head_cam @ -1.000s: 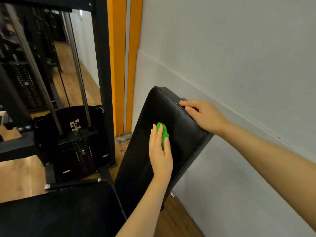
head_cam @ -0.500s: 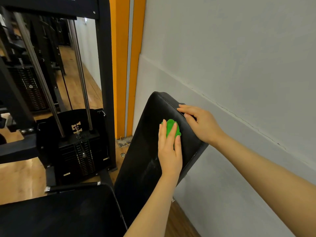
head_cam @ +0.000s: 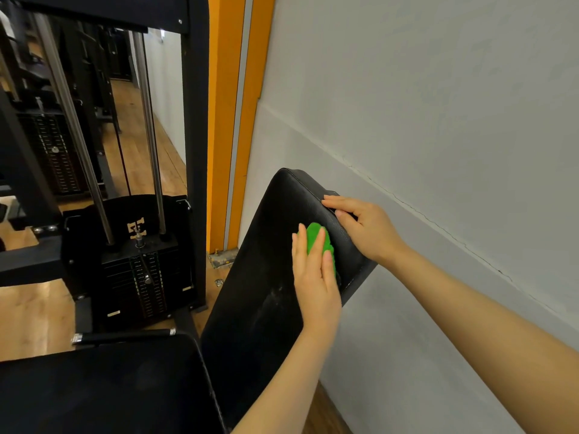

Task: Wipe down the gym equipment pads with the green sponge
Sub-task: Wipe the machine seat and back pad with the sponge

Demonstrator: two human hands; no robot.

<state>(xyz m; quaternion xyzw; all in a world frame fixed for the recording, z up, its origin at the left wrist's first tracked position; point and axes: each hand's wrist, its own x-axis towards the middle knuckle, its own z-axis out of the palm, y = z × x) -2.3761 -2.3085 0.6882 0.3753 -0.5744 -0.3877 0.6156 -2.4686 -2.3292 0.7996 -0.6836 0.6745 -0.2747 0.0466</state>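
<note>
Seat pad, black, fills the near field at 7 o'clock; its right edge runs just beside the base of the tilted back pad, with only a narrow gap between them. A black bar with a chrome end cap lies along the seat pad's far edge.

Left hand lies flat on the back pad's upper right area, fingers straight and held together, pressing the green sponge against the vinyl. The sponge shows past the fingertips and beside the little finger, near the pad's right edge. A pale smear marks the pad surface just left of the left wrist.

Right hand sits at 2 o'clock from the sponge, fingers curled over the pad's upper right edge and gripping it, thumb on the face of the pad. The two hands are near but apart.

The back pad leans toward the grey wall; open space between pad edge and wall is slim at the top corner and wider lower down. Bare pad surface remains toward 11 o'clock and 7 o'clock of the sponge.

Farther, at 10 o'clock, the weight stack stands inside a black frame with two chrome guide rods. An orange post rises at 12 o'clock. Wooden floor extends beyond.
</note>
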